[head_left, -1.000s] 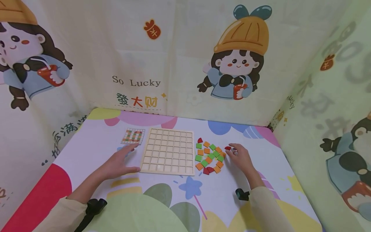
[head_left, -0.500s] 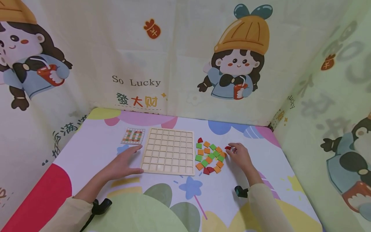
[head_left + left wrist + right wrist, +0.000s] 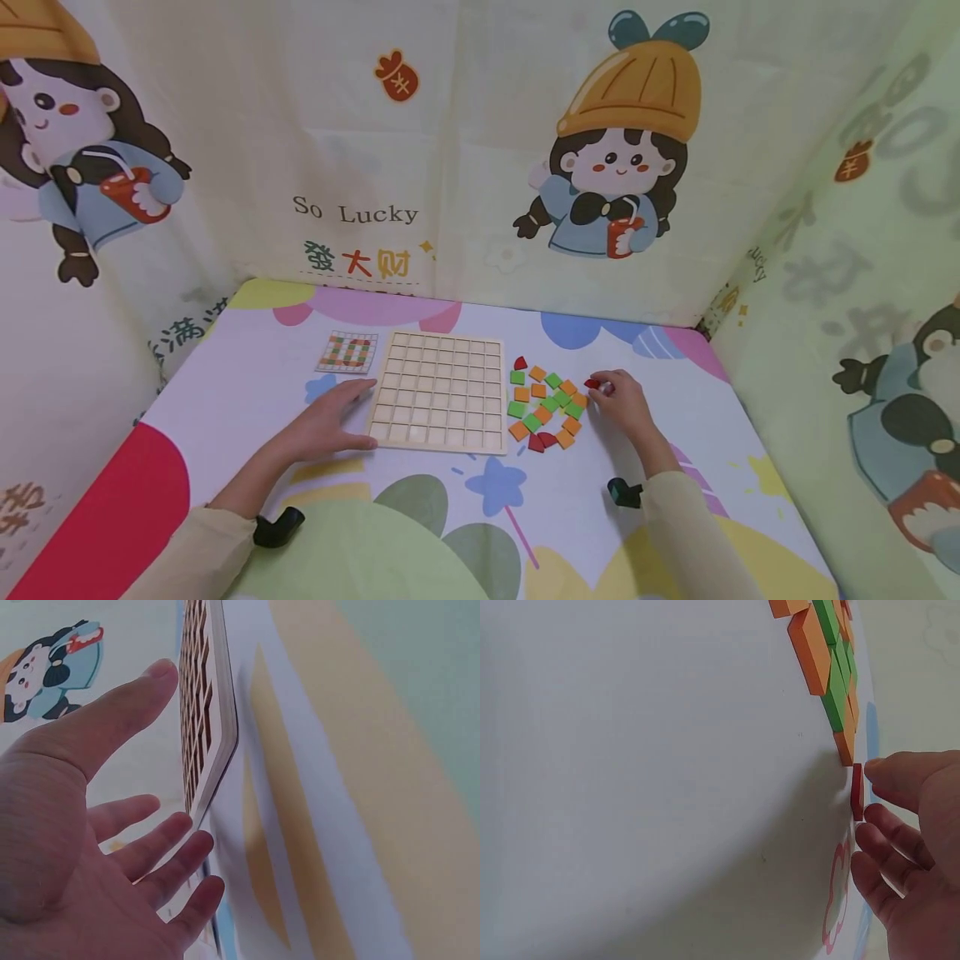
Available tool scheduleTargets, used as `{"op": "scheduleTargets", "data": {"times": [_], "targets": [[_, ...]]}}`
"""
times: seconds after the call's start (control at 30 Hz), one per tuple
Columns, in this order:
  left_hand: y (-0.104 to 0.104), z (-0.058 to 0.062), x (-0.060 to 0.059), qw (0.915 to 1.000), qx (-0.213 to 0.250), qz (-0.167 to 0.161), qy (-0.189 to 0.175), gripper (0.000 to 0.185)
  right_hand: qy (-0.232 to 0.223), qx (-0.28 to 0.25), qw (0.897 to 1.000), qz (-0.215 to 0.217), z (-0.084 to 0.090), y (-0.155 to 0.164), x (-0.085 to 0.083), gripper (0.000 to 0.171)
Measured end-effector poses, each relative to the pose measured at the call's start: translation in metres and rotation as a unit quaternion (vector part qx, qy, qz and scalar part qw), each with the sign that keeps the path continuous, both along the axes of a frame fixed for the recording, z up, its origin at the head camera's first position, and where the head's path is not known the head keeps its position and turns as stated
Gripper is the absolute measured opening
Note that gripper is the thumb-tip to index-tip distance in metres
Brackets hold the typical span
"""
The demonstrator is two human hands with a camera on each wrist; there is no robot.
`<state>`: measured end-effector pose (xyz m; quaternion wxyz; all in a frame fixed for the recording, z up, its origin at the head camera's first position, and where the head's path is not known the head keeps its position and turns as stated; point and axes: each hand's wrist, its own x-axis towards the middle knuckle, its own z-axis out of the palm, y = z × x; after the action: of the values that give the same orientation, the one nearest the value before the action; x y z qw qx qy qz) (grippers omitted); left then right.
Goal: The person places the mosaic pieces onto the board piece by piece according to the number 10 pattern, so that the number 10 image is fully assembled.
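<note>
A red tile (image 3: 592,384) is pinched in the right hand (image 3: 622,404), just right of the loose green, orange and red tiles (image 3: 545,406) (none in the grid). The left hand (image 3: 326,421), fingers spread, rests at the near left corner of the wooden grid board (image 3: 441,390), its cells bare. A pattern card (image 3: 347,352) lies beyond, on a cartoon-printed table (image 3: 450,517) walled by printed curtains (image 3: 480,150).

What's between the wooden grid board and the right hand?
In the head view, a loose cluster of orange, green and red tiles lies between the grid board and the right hand.
</note>
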<state>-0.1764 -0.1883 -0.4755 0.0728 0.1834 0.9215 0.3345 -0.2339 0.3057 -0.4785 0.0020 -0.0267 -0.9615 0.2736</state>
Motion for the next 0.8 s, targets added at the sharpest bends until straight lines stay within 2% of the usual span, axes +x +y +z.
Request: {"op": "scheduleTargets", "data": {"times": [0.57,0.8], "targets": [[-0.0012,0.0002,-0.0051,0.9999,0.013,-0.010,0.003,0.091,-0.007,-0.004,1.000,0.008,-0.0020,-0.0023,-0.0054,0.021],[-0.0003,0.0007,-0.0074,0.9998,-0.007,-0.016,0.013,0.090,0.000,-0.001,1.000,0.004,-0.0012,-0.0015,-0.0069,0.031]]}}
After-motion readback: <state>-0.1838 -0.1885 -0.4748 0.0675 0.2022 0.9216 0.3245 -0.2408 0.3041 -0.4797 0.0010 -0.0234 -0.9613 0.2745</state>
